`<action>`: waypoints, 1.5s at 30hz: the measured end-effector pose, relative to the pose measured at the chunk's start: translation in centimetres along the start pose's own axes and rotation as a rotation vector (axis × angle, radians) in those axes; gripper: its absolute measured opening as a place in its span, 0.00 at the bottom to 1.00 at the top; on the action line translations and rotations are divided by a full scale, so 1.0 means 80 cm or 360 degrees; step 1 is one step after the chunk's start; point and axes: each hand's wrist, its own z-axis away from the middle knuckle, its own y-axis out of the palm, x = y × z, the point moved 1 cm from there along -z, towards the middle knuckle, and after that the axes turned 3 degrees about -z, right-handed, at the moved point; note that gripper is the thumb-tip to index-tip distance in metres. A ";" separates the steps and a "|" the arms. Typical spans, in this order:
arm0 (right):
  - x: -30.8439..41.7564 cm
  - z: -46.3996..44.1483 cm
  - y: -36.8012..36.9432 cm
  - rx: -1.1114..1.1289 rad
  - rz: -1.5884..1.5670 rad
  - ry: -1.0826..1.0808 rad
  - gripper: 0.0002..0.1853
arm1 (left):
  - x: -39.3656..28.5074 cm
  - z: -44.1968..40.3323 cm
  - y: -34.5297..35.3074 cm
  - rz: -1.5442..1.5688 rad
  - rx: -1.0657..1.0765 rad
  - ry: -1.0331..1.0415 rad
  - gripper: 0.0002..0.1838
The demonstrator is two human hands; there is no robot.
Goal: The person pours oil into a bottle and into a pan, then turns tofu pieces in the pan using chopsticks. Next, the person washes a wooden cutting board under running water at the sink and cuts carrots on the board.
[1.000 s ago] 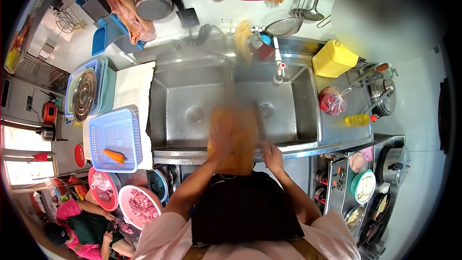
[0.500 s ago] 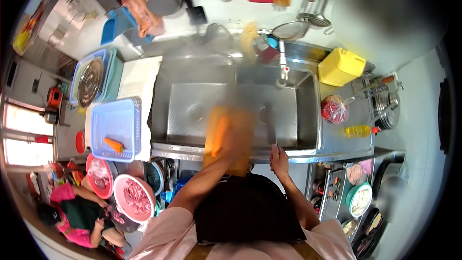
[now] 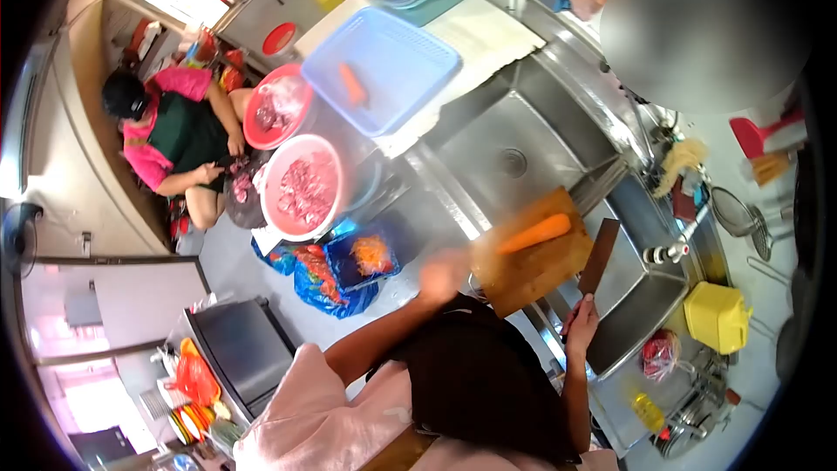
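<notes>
My right hand [image 3: 580,324] grips the handle of a cleaver [image 3: 598,257], its broad blade upright over the sink beside the board. A peeled-looking carrot [image 3: 540,231] lies on the wooden cutting board [image 3: 523,283], which rests across the sink's front edge. My left hand [image 3: 445,276] is off the board's left side, smeared by motion, so its fingers cannot be read. Below and left of it, a blue-lined container [image 3: 349,275] holds orange shreds or peelings [image 3: 372,255]. Another carrot [image 3: 352,85] lies in a blue basket [image 3: 410,48].
A double metal sink [image 3: 488,126] lies ahead. Pink basins [image 3: 340,176] of cut meat stand to the left, where another person [image 3: 187,118] sits with a knife. A yellow jug [image 3: 715,318] and oil bottle [image 3: 647,412] stand on the right. A dark-topped counter [image 3: 240,344] is behind left.
The view has swung to the left. My left hand has come off the carrot on the board and moved out to the left. The cleaver is still in my right hand.
</notes>
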 end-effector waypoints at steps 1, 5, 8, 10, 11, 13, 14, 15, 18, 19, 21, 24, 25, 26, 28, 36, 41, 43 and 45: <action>0.009 -0.002 0.002 0.0027 -0.0025 0.0030 0.27 | 0.010 0.009 -0.044 -0.0031 -0.0021 -0.0195 0.09; 0.033 -0.011 0.011 0.0049 -0.0030 0.0083 0.26 | 0.163 0.101 -0.081 -0.0628 0.0183 -0.0975 0.21; 0.035 -0.018 0.019 0.0020 0.0063 0.0045 0.26 | 0.192 0.098 -0.084 -0.0905 0.0193 -0.1026 0.38; 0.026 -0.017 0.020 0.0000 0.0088 0.0016 0.25 | 0.160 0.051 -0.086 -0.0700 0.0094 -0.0565 0.33; 0.025 -0.014 0.024 0.0023 0.0073 -0.0043 0.25 | 0.132 0.014 -0.084 -0.0530 0.0058 -0.0290 0.28; 0.036 0.000 0.038 -0.0041 0.0078 0.0017 0.25 | 0.064 -0.058 -0.066 -0.0074 0.0305 0.0035 0.23; 0.033 0.004 0.045 -0.0079 -0.0002 0.0078 0.25 | 0.027 -0.086 -0.047 0.0116 0.0374 0.0048 0.23; 0.028 0.008 0.049 -0.0086 -0.0006 0.0019 0.25 | -0.006 -0.107 -0.025 0.0303 0.0452 0.0059 0.23; 0.031 0.026 0.066 -0.0174 -0.0049 0.0080 0.27 | -0.053 -0.137 0.061 0.0209 0.0729 0.0459 0.31; 0.034 0.034 0.071 -0.0222 -0.0041 0.0116 0.29 | -0.084 -0.150 0.062 0.0216 0.0838 0.0428 0.33; 0.036 0.046 0.076 -0.0241 -0.0064 0.0134 0.30 | -0.114 -0.161 0.073 0.0177 0.0951 0.0440 0.37; 0.038 0.061 0.084 -0.0303 -0.0085 0.0230 0.30 | -0.121 -0.143 0.106 0.0203 0.1043 0.0359 0.41; 0.039 0.064 0.086 -0.0311 -0.0074 0.0260 0.29 | -0.113 -0.131 0.127 0.0305 0.1117 0.0205 0.41; 0.044 0.068 0.088 -0.0316 -0.0067 0.0310 0.29 | -0.113 -0.123 0.134 0.0405 0.1186 0.0043 0.42; 0.049 0.071 0.091 -0.0312 0.0015 0.0370 0.31 | -0.113 -0.111 0.137 0.0551 0.1188 0.0083 0.41; 0.082 0.076 0.112 -0.0184 0.0215 0.0487 0.35 | -0.058 -0.109 0.188 0.0865 0.1325 0.0117 0.41; 0.092 0.072 0.120 -0.0247 0.0234 0.0527 0.34 | -0.079 -0.115 0.149 0.1026 0.1263 0.0052 0.50; 0.095 0.068 0.119 -0.0232 0.0215 0.0580 0.34 | -0.078 -0.117 0.152 0.1096 0.1204 0.0167 0.53; 0.109 0.064 0.117 -0.0184 0.0179 0.0635 0.34 | -0.073 -0.118 0.160 0.1174 0.1226 0.0192 0.55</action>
